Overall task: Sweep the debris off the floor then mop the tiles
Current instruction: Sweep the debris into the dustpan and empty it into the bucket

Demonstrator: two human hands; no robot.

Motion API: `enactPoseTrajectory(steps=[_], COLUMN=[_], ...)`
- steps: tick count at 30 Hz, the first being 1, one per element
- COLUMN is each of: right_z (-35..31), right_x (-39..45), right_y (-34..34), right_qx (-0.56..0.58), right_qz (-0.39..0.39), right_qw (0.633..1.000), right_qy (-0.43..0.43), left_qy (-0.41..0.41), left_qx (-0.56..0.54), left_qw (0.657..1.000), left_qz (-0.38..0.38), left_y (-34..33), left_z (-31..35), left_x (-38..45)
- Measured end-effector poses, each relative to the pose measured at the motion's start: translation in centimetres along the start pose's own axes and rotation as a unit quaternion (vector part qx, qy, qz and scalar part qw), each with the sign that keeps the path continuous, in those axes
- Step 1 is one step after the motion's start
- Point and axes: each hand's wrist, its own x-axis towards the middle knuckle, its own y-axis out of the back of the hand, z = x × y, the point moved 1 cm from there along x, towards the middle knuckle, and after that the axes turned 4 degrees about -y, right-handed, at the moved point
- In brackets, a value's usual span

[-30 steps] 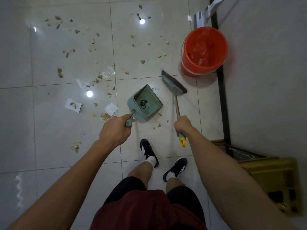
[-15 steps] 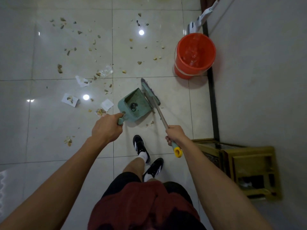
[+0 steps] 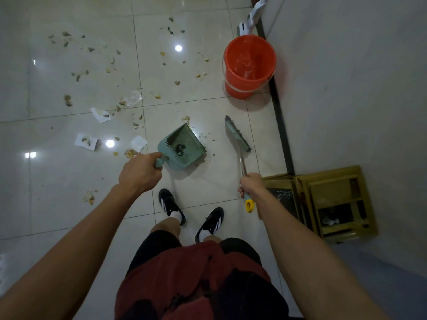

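My left hand (image 3: 139,173) grips the handle of a pale green dustpan (image 3: 182,150) resting on the glossy tiles, its mouth facing right, with a dark scrap inside. My right hand (image 3: 250,184) holds the shaft of a small broom (image 3: 238,137) with a yellow end cap; its brush head stands on the floor a little to the right of the pan, apart from it. Small crumbs lie between pan and brush. Scattered debris (image 3: 111,72), paper scraps (image 3: 86,141) and a clear wrapper (image 3: 132,99) cover the tiles to the left and ahead.
An orange bucket (image 3: 250,65) stands ahead on the right against the wall, with a mop head (image 3: 246,27) behind it. A gold-coloured low stand (image 3: 332,204) sits by the wall at my right. My two black shoes (image 3: 191,210) are just behind the pan.
The broom head has swung away from the dustpan's mouth to the right. The dustpan stays on the floor in my left hand.
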Motion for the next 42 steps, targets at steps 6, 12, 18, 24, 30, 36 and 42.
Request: enactPoseTrajectory(steps=[6,12,18,24,30,36,42], right_z=[0.6,-3.6,-8.9,-12.8,-15.4,-14.7,-11.0], right_x=[0.0,-0.8,-2.0,-3.0,-4.5,-5.3,-6.5], right_y=[-3.1,-10.9,-19.5,-26.1,-30.0,-29.0,-25.3], right_qx=[-0.006,-0.044,-0.059,-0.055,0.014,0.076,0.132], right_qz=[0.026,0.015,-0.016,-0.055,-0.113,-0.150,-0.157], right_qw=[0.998,0.998,0.998,0.997,0.993,0.985,0.979], right_qy=[-0.050,-0.044,-0.036,-0.002,-0.034,-0.044,-0.012], left_qy=[-0.028,-0.003,0.009,0.037,0.056,0.069,0.069], left_qx=[0.000,-0.032,-0.034,-0.009,-0.019,-0.017,0.003], left_qw=[0.999,0.999,0.999,0.998,0.998,0.997,0.998], left_qz=[-0.019,-0.029,-0.035,-0.048,-0.036,-0.015,0.000], left_y=[0.9,3.4,5.8,7.9,9.9,10.0,8.4], left_z=[-3.4,-10.0,-15.7,-19.4,-21.8,-21.8,-18.7], left_x=[0.5,1.6,2.7,4.1,4.0,2.1,-0.2])
